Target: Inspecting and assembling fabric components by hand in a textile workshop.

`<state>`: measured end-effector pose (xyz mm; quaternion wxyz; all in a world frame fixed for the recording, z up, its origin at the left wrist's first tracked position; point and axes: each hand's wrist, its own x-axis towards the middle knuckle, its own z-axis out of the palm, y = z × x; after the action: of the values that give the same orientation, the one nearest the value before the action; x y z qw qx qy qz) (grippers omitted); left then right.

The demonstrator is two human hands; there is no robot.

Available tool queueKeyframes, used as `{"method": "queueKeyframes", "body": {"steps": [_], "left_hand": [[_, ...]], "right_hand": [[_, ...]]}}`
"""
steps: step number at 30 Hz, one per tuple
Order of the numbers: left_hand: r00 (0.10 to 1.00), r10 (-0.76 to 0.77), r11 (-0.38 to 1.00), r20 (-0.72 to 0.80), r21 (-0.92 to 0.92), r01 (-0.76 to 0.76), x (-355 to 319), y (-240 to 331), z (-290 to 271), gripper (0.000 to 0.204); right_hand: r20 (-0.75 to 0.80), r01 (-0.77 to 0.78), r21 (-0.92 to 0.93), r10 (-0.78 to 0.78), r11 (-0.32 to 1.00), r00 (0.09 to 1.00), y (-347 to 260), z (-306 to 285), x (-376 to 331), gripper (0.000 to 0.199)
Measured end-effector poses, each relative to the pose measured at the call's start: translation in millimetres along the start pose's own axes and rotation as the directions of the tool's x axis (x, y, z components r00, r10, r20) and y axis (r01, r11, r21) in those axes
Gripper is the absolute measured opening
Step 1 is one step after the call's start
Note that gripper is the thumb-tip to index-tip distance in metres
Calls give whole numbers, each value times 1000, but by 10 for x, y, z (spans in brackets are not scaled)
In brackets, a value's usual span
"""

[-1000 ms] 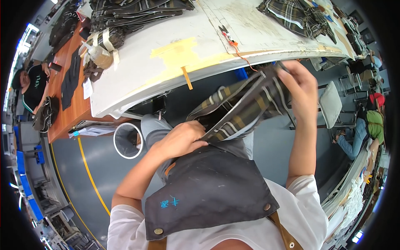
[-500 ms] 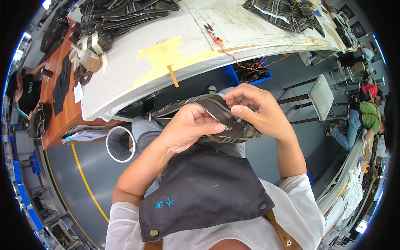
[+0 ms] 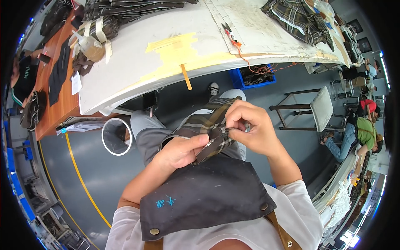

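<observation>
A plaid garment [image 3: 203, 121] in brown, dark grey and white lies across my lap. My left hand [image 3: 180, 152] grips its near edge, thumb pressed on the dark cloth beside a metal zipper [image 3: 209, 143]. Its fingers are mostly hidden under the fabric. My right hand [image 3: 252, 127] is closed in a pinch on the garment, at the dark strip just right of the zipper. What exactly sits between those fingertips is too small to make out. The cloth between both hands is folded and bunched.
Ahead is a white worktable [image 3: 125, 79] with small snips [image 3: 230, 35] on an orange cord and piled plaid garments [image 3: 298, 18]. A waste bin [image 3: 117, 136] stands to the left. A blue crate [image 3: 254, 82] and a stool [image 3: 321, 109] are at the right, with people farther off.
My right hand has come down from the garment's far edge and now pinches the dark strip by the zipper. My left hand has moved slightly nearer to me, and the cloth is turned.
</observation>
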<state>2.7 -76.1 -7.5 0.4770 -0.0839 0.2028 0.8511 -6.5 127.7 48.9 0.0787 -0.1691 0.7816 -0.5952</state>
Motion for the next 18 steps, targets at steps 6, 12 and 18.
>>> {"method": "queueKeyframes", "body": {"steps": [6, 12, 18], "left_hand": [[994, 105, 994, 36, -18, -105, 51, 61, -131, 41], [976, 93, 959, 197, -283, -34, 130, 75, -311, 37], [988, 100, 931, 116, -362, -51, 224, 121, -490, 28]], "right_hand": [[160, -86, 230, 49, 969, 986, 46, 28, 191, 8], [-5, -43, 421, 50, 906, 999, 299, 233, 337, 4], [22, -64, 455, 61, 888, 998, 544, 333, 435, 9]]}}
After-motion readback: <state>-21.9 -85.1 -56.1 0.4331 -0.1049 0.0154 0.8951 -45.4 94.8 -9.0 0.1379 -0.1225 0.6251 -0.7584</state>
